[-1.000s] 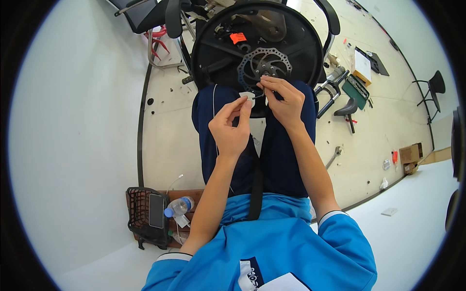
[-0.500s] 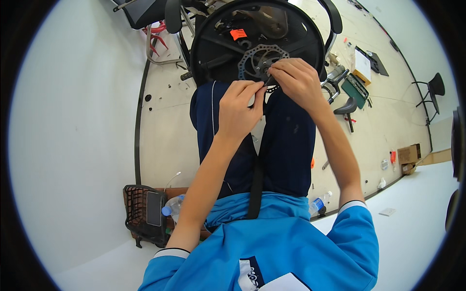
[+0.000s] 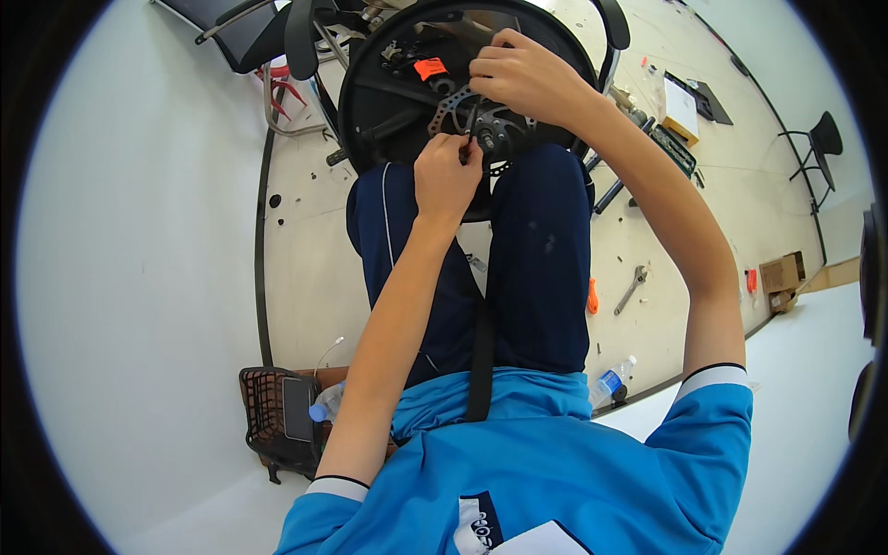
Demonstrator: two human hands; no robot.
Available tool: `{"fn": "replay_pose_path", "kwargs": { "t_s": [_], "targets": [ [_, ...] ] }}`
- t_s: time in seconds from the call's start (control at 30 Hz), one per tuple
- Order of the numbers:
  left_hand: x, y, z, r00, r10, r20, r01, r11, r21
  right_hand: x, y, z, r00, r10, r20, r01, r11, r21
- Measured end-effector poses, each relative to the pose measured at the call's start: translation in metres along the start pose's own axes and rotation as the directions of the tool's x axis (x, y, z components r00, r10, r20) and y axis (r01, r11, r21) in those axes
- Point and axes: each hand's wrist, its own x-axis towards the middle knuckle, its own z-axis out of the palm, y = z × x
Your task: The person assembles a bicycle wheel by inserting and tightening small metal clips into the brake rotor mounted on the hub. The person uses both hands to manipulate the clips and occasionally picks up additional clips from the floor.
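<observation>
My left hand [image 3: 446, 178] is closed, pinching a thin dark rod-like piece [image 3: 473, 120] that points up and away. Farther off and to the right, my right hand [image 3: 525, 79] is closed over the work with its fingertips together. What those fingertips pinch is too small to make out. Between and beneath the hands lies a metal brake disc [image 3: 442, 113] with a perforated rim, partly covered by my right hand. A hub-like part [image 3: 488, 137] sits at its middle. All this rests on a round black surface [image 3: 370, 88] just beyond my knees.
Beside the disc lie an orange tag [image 3: 430, 68] and a dark bar [image 3: 393, 125]. An adjustable wrench [image 3: 632, 289] and an orange handle [image 3: 592, 296] are on the floor to the right. A black basket [image 3: 268, 416] stands at lower left, near a bottle [image 3: 326, 404].
My right hand has moved up and away from my left hand, leaving the fingertips apart. My left hand has shifted slightly down and left. The thin dark piece now shows between them.
</observation>
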Motion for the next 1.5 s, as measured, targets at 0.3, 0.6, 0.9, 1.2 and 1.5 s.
{"fn": "replay_pose_path", "kwargs": {
  "t_s": [0.3, 0.6, 0.9, 1.2, 1.5],
  "targets": [
    [0.000, 0.002, 0.004, 0.998, -0.030, -0.057, 0.027, 0.999, -0.044, 0.011, 0.002, -0.007, 0.996, -0.060, -0.066, 0.062, 0.998, 0.023],
    [-0.002, 0.001, 0.016, 0.992, -0.018, -0.125, 0.018, 1.000, -0.004, 0.043, -0.005, 0.000, 0.974, -0.211, -0.078, 0.208, 0.977, -0.043],
    [-0.004, 0.004, 0.022, 0.972, 0.068, -0.223, -0.047, 0.994, 0.096, 0.064, -0.009, 0.003, 0.983, -0.171, 0.068, 0.165, 0.983, 0.086],
    [0.022, 0.018, -0.010, 0.957, -0.210, 0.200, 0.205, 0.978, 0.043, 0.051, 0.004, 0.008, 0.993, -0.114, -0.024, 0.117, 0.986, 0.123],
    [0.027, 0.015, -0.008, 0.958, -0.181, 0.222, 0.146, 0.975, 0.166, 0.008, 0.010, 0.010, 1.000, -0.013, -0.011, 0.014, 0.989, 0.149]
  ]
}}
